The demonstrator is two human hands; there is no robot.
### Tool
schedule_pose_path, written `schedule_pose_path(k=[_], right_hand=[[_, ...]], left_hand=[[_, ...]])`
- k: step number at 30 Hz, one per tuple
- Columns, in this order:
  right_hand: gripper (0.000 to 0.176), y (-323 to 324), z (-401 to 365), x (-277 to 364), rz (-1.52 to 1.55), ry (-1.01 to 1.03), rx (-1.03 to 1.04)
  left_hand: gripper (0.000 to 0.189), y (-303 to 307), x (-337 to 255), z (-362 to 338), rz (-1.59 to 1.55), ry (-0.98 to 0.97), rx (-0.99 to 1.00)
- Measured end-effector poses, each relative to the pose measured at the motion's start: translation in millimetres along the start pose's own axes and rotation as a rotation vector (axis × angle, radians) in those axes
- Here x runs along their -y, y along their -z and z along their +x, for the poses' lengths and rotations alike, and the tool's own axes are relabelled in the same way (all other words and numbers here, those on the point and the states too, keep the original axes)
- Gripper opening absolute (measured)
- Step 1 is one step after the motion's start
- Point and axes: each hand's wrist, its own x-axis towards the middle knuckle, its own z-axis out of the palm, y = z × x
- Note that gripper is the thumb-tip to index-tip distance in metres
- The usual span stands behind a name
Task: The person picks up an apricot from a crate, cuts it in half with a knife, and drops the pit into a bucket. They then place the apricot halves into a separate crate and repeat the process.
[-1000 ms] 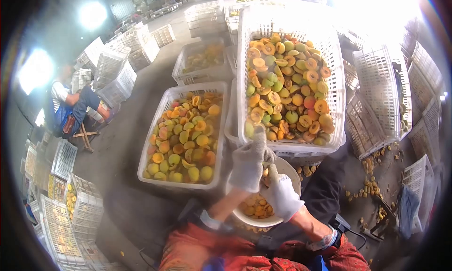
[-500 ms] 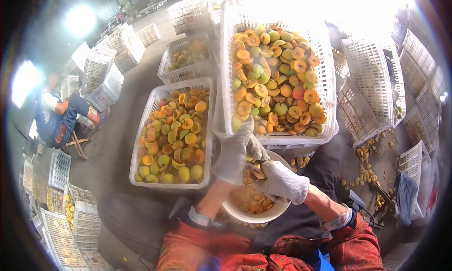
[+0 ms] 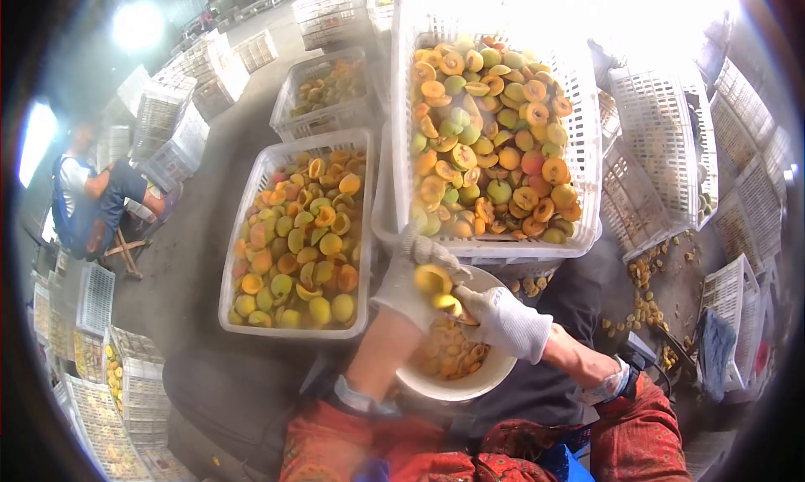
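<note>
My left hand [image 3: 409, 274], in a whitish knit glove, holds cut apricot halves [image 3: 434, 281] with the hollow of one facing up. Close beside it, my gloved right hand [image 3: 508, 321] is closed around a small pitting tool [image 3: 463, 316]; only its brownish tip shows, touching or very near the fruit. Below both hands a white bucket [image 3: 457, 391] holds apricot pits [image 3: 449, 352]. Just beyond my hands stands a large white crate [image 3: 511, 246] of halved apricots [image 3: 495, 147]. A lower white crate [image 3: 289, 331] at the left holds more apricot halves [image 3: 293, 239].
A smaller crate [image 3: 306, 128] of fruit stands farther back. Stacked crates [image 3: 658, 142] are at the right, with scraps [image 3: 641, 302] scattered on the floor. A grey cloth [image 3: 714, 352] hangs on a crate there. At the far left a person [image 3: 101, 189] sits on a low stool.
My left hand has turned and opened out a little, so the apricot halves in it now show. The right hand stays close by. The view has shifted slightly.
</note>
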Motion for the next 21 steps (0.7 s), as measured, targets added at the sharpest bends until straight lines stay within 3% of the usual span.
schedule_pose_path(k=[2, 3, 4, 5, 7, 8, 9, 10, 12, 14, 16, 18, 20, 21], right_hand=[[0.020, -6, -3, -4, -0.002, -0.018, -0.045], [0.020, -8, -6, -11, -0.205, -0.114, 0.037], [0.022, -10, -10, -19, -0.406, -0.211, 0.120], [0.022, -14, -22, -26, -0.402, -0.222, 0.113], [0.026, -18, -40, -41, -0.501, -0.268, 0.318], [0.026, -3, -36, -28, -0.504, -0.273, 0.319], [0.021, 17, -33, -12, -0.525, -0.256, 0.291], [0.015, 36, -23, -1, -0.546, -0.237, 0.258], [0.009, 58, 0, -4, -0.432, -0.235, -0.262], [0.012, 66, 31, -33, -0.402, -0.252, -0.520], [0.014, 59, 60, -29, -0.225, -0.131, -0.549], [0.023, 29, 98, -61, -0.041, 0.023, -0.614], [0.032, 28, 115, -23, -0.276, -0.213, -0.394], [0.032, 23, 123, -19, -0.279, -0.207, -0.394]], left_hand=[[0.034, 20, 6, 12, -0.058, -0.004, 0.026], [0.034, 36, 3, 22, -0.058, 0.000, 0.031], [0.028, 61, -6, 36, -0.356, 0.044, 0.131], [0.028, 78, -22, 45, -0.649, 0.093, 0.229], [0.040, 100, -56, 62, -0.815, 0.020, 0.132], [0.045, 110, -65, 63, -0.763, -0.045, 0.029], [0.051, 120, -74, 63, -0.703, -0.103, -0.077], [0.055, 145, -72, 68, -0.723, -0.159, -0.025], [0.059, 143, -69, 71, -0.740, -0.211, 0.029], [0.057, 118, -61, 73, -0.781, -0.173, -0.335], [0.047, 93, -54, 65, -0.825, -0.166, -0.385], [0.034, 100, -43, 71, -0.743, -0.179, -0.238], [0.024, 117, -30, 81, -0.641, -0.193, -0.135], [0.021, 117, -25, 81, -0.596, -0.169, -0.078]])
